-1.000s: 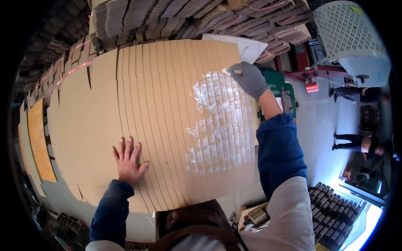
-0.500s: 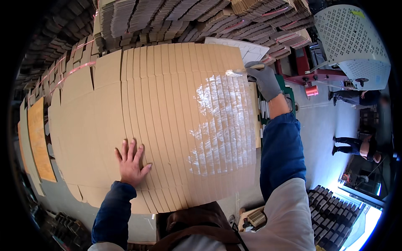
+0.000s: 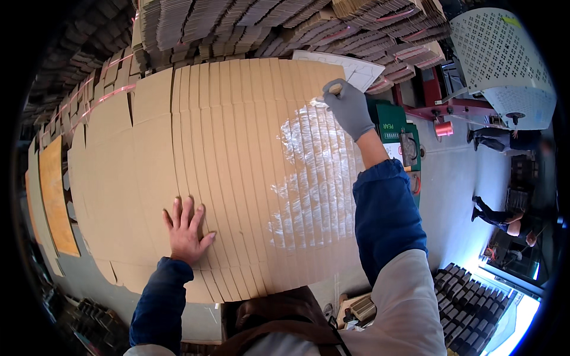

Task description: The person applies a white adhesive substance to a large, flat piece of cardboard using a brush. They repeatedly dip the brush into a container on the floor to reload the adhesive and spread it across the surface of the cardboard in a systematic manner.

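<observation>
Left hand [image 3: 187, 232] lies flat, fingers spread, on the cardboard sheets [image 3: 237, 148]; gloved right hand [image 3: 349, 108], at one o'clock, grips a brush [image 3: 333, 90].

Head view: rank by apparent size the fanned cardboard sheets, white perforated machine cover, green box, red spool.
1. Fanned cardboard sheets, largest by far.
2. White perforated machine cover.
3. Green box, partly hidden by the gloved right hand.
4. Red spool, smallest.
Fisheye bending and distance skew true sizes.
</observation>
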`<state>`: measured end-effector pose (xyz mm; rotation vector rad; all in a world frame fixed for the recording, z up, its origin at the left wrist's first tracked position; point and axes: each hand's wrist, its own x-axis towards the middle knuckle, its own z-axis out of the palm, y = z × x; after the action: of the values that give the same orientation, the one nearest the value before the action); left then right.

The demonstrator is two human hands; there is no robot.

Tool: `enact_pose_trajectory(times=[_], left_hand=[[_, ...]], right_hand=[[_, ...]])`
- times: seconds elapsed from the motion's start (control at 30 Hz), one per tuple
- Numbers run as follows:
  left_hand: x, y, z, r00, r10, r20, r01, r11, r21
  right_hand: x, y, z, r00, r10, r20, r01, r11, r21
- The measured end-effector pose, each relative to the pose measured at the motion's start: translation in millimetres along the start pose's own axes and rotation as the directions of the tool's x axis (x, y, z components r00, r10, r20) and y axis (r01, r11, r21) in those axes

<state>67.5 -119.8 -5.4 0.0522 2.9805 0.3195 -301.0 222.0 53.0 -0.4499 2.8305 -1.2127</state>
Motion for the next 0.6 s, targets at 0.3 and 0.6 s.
enact_pose_trajectory(times=[0.3, 0.6], left_hand=[[-1, 0, -2, 1.000, 0.002, 0.005, -0.002, 1.000, 0.007], [-1, 3, -5, 0.999, -0.017, 0.035, 0.017, 1.000, -0.001]], right_hand=[[-6, 9, -2, 0.999, 0.040, -0.011, -0.040, 0.999, -0.024], [-18, 43, -18, 0.989, -0.016, -0.147, -0.002, 0.993, -0.122]])
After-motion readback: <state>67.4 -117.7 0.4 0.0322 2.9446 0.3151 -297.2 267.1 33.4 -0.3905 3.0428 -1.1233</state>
